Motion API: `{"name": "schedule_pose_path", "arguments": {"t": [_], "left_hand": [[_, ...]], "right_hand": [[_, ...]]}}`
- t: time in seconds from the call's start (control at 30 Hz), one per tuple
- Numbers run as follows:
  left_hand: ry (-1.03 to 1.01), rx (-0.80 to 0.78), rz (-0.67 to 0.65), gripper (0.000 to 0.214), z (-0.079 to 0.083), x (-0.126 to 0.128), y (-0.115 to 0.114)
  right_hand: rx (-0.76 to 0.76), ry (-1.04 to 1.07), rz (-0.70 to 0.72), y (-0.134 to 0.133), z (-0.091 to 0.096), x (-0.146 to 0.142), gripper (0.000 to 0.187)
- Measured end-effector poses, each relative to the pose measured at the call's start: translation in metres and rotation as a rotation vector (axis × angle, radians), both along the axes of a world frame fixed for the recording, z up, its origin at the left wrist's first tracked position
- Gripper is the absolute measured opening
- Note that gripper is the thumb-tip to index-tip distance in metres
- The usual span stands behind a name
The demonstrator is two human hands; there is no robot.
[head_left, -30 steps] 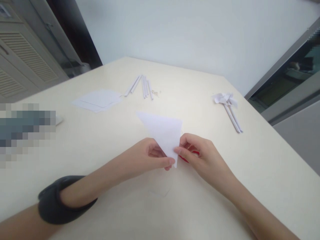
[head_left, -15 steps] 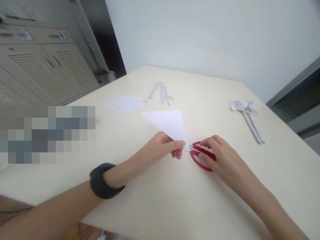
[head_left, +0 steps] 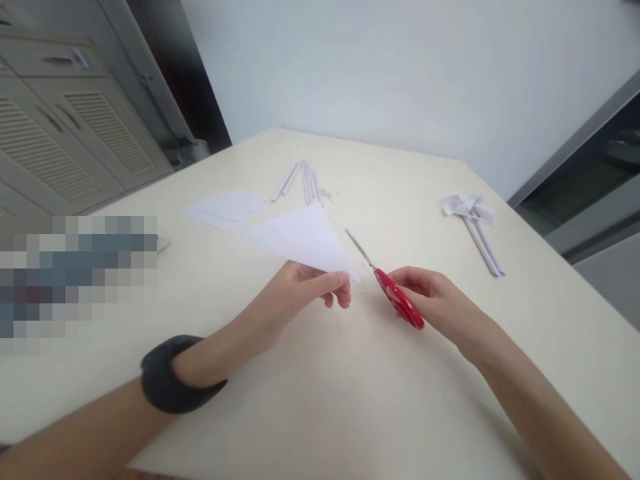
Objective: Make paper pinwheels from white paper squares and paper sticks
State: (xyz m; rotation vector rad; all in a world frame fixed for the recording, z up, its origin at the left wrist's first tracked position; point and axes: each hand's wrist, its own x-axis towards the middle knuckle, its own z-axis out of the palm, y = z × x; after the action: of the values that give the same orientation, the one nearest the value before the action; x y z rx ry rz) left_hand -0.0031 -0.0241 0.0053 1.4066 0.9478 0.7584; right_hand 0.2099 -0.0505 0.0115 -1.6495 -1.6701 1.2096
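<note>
Nearest the camera, a dark wristband (head_left: 173, 373) sits on the left forearm, which reaches in from seven o'clock over the pale table (head_left: 350, 413). The left hand (head_left: 300, 290) is closed in a pinch. Thumb and fingertips grip the near edge of a white paper triangle (head_left: 300, 240) close to its right corner, and the triangle is held off the tabletop, fanning away toward eleven o'clock. Just to the right, at about three o'clock from that hand, the right hand (head_left: 435, 303) is curled around the red handles of the scissors (head_left: 395, 297). The thin blades look shut and point toward eleven o'clock, near the triangle's right corner but apart from it. By the look of it, the work is at the point where paper and tool are both in hand and no cut has begun. A cut here would call for opening the blades, bringing the pinched corner between them, and keeping the left fingers clear of the edge. Further off, a loose stack of white sheets (head_left: 225, 207) lies at ten o'clock and a row of rolled paper sticks (head_left: 305, 181) at twelve. Finished paper pinwheels (head_left: 467, 207) lie at two o'clock. A louvred cabinet (head_left: 60, 147) stands beyond the table's left edge.
</note>
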Motion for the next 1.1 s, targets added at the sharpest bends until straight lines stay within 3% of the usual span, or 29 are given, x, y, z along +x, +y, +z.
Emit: {"name": "schedule_pose_path", "arguments": {"t": [0.13, 0.3, 0.53, 0.8, 0.97, 1.1], "left_hand": [[-0.039, 0.019, 0.036, 0.030, 0.000, 0.000, -0.001], [-0.061, 0.082, 0.068, 0.042, 0.002, -0.002, -0.003], [-0.065, 0.105, 0.109, 0.032, 0.001, -0.002, -0.004], [-0.091, 0.165, 0.101, 0.033, -0.006, -0.005, -0.003], [-0.089, 0.191, 0.124, 0.034, -0.004, -0.006, -0.004], [0.030, 0.133, 0.104, 0.028, -0.003, -0.003, -0.005]], "right_hand": [[-0.080, 0.443, 0.055, -0.005, 0.005, -0.006, 0.015], [-0.126, 0.593, 0.118, -0.012, 0.008, -0.017, 0.018], [0.017, 0.486, -0.019, -0.021, 0.003, -0.028, 0.016], [0.050, 0.551, 0.076, -0.027, 0.005, -0.023, 0.030], [-0.049, 0.446, 0.135, -0.027, 0.001, -0.021, 0.030], [-0.114, 0.588, 0.049, -0.026, 0.005, -0.031, 0.020]]}}
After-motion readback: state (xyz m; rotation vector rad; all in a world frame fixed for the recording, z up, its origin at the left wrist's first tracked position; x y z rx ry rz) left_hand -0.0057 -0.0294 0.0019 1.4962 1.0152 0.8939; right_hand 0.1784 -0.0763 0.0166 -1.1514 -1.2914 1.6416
